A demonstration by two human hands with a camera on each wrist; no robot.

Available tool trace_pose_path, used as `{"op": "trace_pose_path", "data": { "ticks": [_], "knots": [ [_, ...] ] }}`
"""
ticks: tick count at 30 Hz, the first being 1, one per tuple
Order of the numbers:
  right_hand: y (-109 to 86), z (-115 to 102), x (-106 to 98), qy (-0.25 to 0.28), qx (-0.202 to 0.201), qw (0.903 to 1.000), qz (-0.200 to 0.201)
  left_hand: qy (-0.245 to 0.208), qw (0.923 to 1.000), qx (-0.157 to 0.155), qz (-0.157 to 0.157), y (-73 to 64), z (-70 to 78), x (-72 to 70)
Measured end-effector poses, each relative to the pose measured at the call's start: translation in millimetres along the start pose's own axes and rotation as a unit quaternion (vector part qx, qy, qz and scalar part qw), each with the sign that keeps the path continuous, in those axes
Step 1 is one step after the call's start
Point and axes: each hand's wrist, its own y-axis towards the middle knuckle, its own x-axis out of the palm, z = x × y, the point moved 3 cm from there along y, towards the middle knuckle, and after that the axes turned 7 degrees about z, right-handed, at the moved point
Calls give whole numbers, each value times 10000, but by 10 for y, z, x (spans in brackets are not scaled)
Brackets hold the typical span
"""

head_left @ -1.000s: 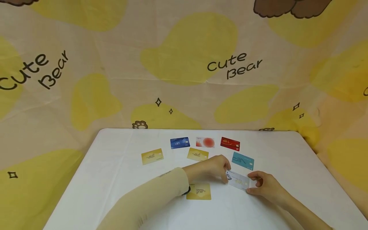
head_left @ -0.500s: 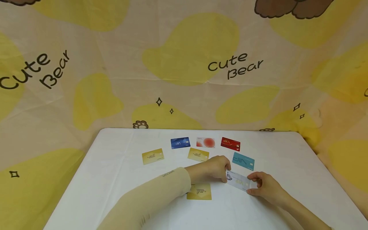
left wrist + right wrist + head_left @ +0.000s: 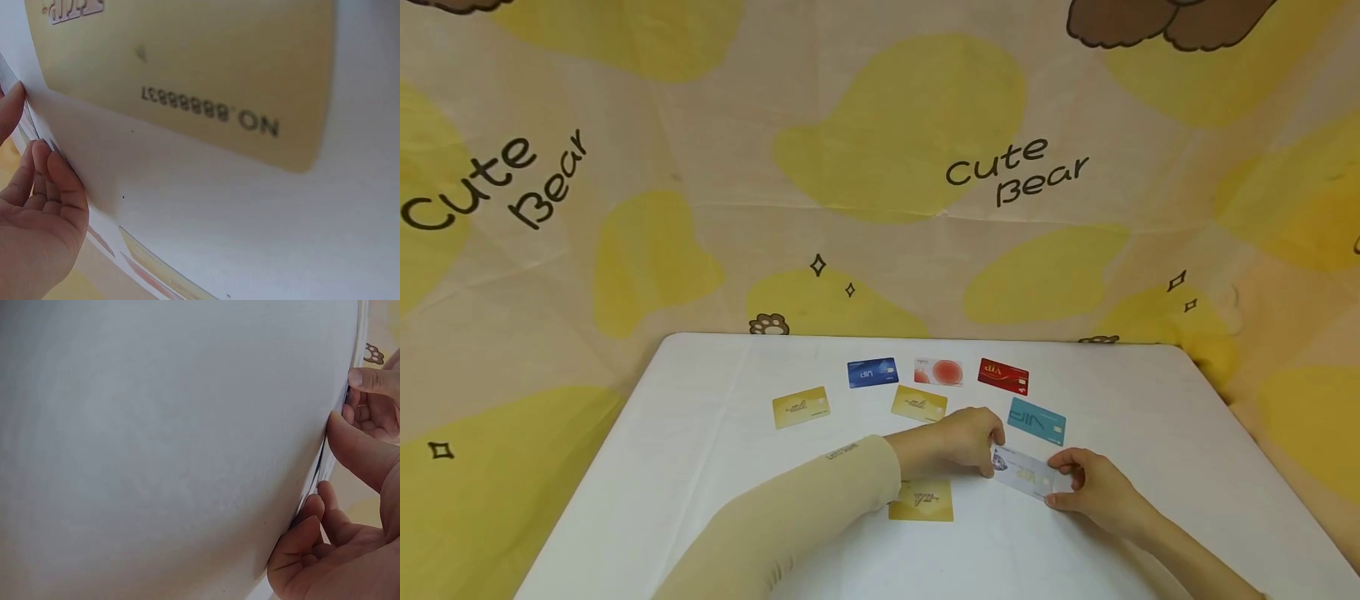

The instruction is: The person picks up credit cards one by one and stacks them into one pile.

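A silver-white VIP card (image 3: 1021,472) lies at a slant on the table's right half, between the two hands. My left hand (image 3: 964,439) holds its left end with thumb and fingers. At the opposite end my right hand (image 3: 1093,487) pinches the card between thumb and fingers. The left forearm, in a beige sleeve, reaches across and partly covers a gold card (image 3: 921,502). That gold card fills the upper part of the left wrist view. From the right wrist, the silver card shows only as a thin edge by the right fingertips (image 3: 342,428).
Beyond the hands lie a teal card (image 3: 1036,421), a red card (image 3: 1003,377), a white card with red circles (image 3: 937,372) and a blue card (image 3: 872,372). Two more gold cards (image 3: 801,407) are farther left. A patterned cloth (image 3: 880,167) hangs behind the white table (image 3: 700,467).
Both hands keep their places at the silver card's ends, and the cards stay put. The whole head view has shifted slightly.
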Motion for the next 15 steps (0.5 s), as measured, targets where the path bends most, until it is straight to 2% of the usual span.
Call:
{"op": "trace_pose_path", "data": {
  "ticks": [5,15],
  "knots": [
    [-9,-5,10,-39,127,9999,2,56,9999,72,-43,-16,14,-9],
    [13,-27,-22,-63,-4,10000,-4,175,9997,152,-44,-21,18,-25]
  ]
}}
